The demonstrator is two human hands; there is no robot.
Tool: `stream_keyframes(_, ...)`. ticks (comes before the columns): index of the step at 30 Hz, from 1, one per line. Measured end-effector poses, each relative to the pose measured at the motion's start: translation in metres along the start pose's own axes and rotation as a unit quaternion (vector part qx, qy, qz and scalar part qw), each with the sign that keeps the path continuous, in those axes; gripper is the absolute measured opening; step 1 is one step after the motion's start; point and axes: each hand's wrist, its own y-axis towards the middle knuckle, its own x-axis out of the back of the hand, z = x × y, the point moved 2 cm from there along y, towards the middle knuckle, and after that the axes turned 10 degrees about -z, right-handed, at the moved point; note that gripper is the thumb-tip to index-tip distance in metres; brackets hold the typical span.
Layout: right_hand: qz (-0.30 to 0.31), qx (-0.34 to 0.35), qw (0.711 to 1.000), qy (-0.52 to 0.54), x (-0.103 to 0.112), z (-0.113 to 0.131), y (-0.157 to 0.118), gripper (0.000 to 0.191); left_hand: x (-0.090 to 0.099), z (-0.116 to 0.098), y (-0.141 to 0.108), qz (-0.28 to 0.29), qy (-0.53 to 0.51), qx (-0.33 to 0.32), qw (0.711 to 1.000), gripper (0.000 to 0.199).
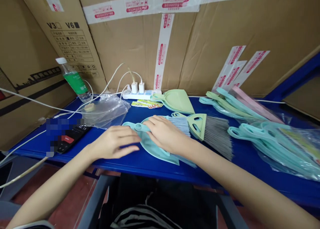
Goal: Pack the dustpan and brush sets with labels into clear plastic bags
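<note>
While palm-down, right hand point(162, 131) over brush point(180, 124)

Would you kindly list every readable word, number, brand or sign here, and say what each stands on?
"V3": cardboard flap
"V6": same flap
"46:15": phone, any preceding digits uncertain
Too small or blurred to read: other carton print, red print on the white tape, green bottle label, yellow packets, bagged yellow card.

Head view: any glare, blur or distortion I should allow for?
In the head view, the clear plastic bag glints, the pink item looks smeared, and pixel blocks cover part of the phone; the head view also stretches toward its edges, but the left hand, right hand and blue dustpan are legible.
</note>
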Motion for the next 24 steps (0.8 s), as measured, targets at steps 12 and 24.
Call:
stream_keyframes(12, -0.038, -0.013, 0.998, 0.038, -0.034, 0.012, 0.025, 0.023, -0.01, 0.048, -0.001, 0.056, -0.087, 0.34, 0.935, 0.045)
stream_keyframes(24, 0.013, -0.012, 0.996, 0.089, -0.01, -0.021, -0.009, 0.058, -0.015, 0.054, -0.009, 0.066, -0.195, 0.346, 0.915, 0.036)
